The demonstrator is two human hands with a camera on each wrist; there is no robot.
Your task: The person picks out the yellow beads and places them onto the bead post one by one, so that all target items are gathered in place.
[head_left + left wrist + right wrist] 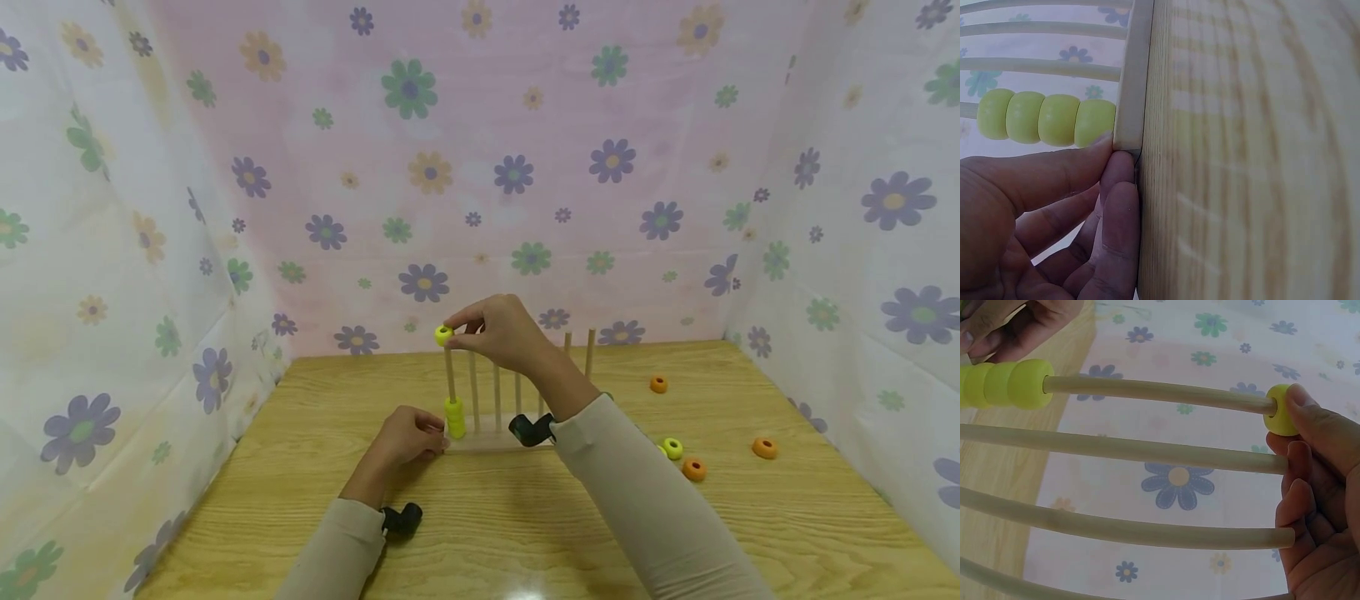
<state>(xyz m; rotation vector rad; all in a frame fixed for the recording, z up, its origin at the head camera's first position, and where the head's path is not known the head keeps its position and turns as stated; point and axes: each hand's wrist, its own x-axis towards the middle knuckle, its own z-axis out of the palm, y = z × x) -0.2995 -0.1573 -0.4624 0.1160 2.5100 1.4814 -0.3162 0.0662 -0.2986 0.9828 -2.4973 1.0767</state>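
My right hand pinches a yellow-green bead between thumb and fingers at the top of the leftmost peg. In the right wrist view the peg's tip goes into the bead's hole. Several matching beads sit stacked at the bottom of that peg, against the wooden base. Low at the left end of the rack, my left hand grips the corner of the base, with the thumb beside the lowest bead and fingertips at the end face. The other pegs carry no beads where they show.
On the table to the right lie loose beads: a yellow-green one, with another partly behind my right sleeve, and orange beads. Flowered cloth walls the table at the back and both sides.
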